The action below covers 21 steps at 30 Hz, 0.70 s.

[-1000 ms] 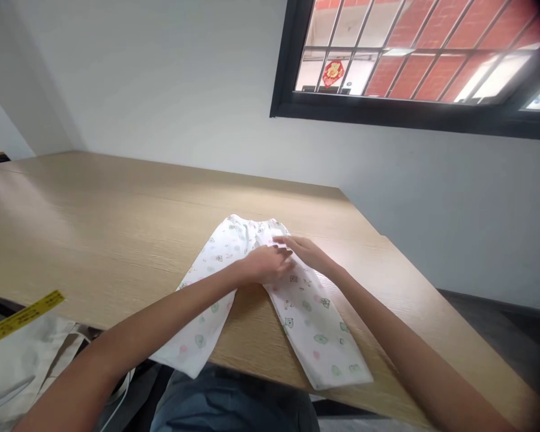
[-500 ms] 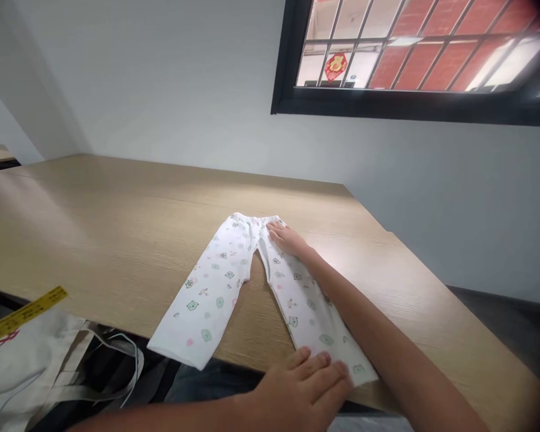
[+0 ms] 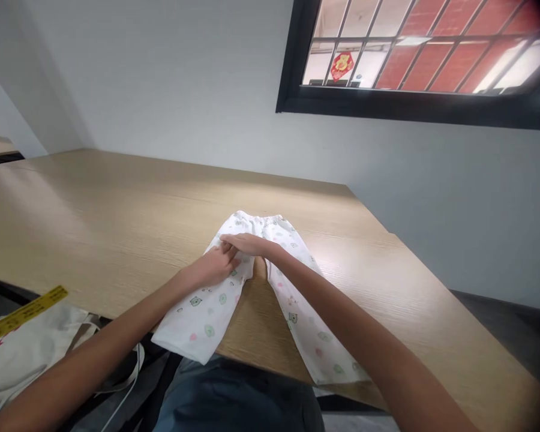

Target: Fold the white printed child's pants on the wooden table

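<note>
Pants [image 3: 204,315] lie on bench [image 3: 94,228], waist far, legs near. Both hands meet on upper L leg: right hand [image 3: 245,244] flat, fingers out; left hand [image 3: 216,267] curled on cloth, pinch unclear.

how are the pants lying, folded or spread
Spread: pants lie flat on the table, both legs splayed apart, hems at the near edge.

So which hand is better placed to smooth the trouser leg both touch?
Probably left: the left hand lies along that leg of the white printed trousers; the right hand reaches across.
</note>
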### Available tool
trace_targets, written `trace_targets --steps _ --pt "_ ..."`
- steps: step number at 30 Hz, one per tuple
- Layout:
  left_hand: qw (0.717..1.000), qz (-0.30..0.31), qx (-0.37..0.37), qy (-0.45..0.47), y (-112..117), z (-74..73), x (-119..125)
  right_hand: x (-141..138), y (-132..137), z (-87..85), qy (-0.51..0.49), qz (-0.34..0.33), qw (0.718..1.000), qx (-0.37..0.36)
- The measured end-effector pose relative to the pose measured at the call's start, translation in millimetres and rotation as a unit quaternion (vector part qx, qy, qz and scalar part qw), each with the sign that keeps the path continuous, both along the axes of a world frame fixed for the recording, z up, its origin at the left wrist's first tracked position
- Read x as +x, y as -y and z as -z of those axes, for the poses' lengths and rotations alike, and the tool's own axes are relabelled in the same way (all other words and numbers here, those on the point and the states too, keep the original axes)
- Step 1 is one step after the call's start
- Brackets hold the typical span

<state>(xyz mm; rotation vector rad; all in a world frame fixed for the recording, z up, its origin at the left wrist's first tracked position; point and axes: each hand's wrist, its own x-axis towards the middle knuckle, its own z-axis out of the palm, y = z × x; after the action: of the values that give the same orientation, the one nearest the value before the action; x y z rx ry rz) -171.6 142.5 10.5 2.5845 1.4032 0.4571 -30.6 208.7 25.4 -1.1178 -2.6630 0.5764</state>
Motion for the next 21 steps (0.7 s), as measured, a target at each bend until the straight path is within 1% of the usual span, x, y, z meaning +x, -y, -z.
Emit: trace_targets --steps 1,2,4,6,7,8,9,10,11,12,14,15,17,19,21 --pt "1.0 -0.005 -0.002 -0.007 11 9.0 1 -6 -6 3.7 0.009 0.003 1.0 0.001" --pt "1.0 -0.015 -0.001 -0.015 28 17.9 3 -11 -12 8.0 0.016 0.011 1.0 0.009" --pt "0.999 -0.036 0.019 -0.027 73 33.7 4 -20 -24 17.3 0.026 0.041 0.998 0.035" --pt "0.987 -0.054 0.14 -0.049 120 44.4 0 -27 -31 25.1 0.034 0.08 0.994 0.064" --pt "0.978 -0.048 0.193 -0.06 141 46.8 -3 -30 -33 27.6 0.038 0.098 0.991 0.077" --pt "0.966 -0.034 0.247 -0.066 156 46.8 -7 -32 -35 28.7 0.042 0.112 0.989 0.085" --pt "0.956 -0.018 0.284 -0.073 167 44.5 -11 -33 -36 28.3 0.047 0.12 0.988 0.09" --pt "0.949 -0.001 0.305 -0.076 173 39.8 -14 -34 -37 26.2 0.052 0.123 0.987 0.089" --pt "0.948 0.015 0.307 -0.076 174 33.1 -17 -33 -38 22.5 0.059 0.125 0.987 0.083" --pt "0.954 0.024 0.291 -0.072 172 25.1 -17 -31 -40 17.3 0.068 0.13 0.986 0.074" --pt "0.974 0.021 0.223 -0.046 162 8.0 -8 -23 -44 3.7 0.088 0.153 0.983 0.053" --pt "0.983 0.011 0.18 -0.024 156 0.5 2 -16 -47 -3.8 0.096 0.175 0.979 0.047" --pt "0.996 0.005 0.087 0.034 146 -9.0 32 2 -50 -17.5 0.11 0.231 0.966 0.045" --pt "0.995 0.037 0.014 0.094 140 -9.9 70 25 -49 -26.7 0.126 0.292 0.947 0.044" --pt "0.989 0.079 0.003 0.124 136 -3.7 110 49 -45 -29.7 0.149 0.349 0.925 0.033"
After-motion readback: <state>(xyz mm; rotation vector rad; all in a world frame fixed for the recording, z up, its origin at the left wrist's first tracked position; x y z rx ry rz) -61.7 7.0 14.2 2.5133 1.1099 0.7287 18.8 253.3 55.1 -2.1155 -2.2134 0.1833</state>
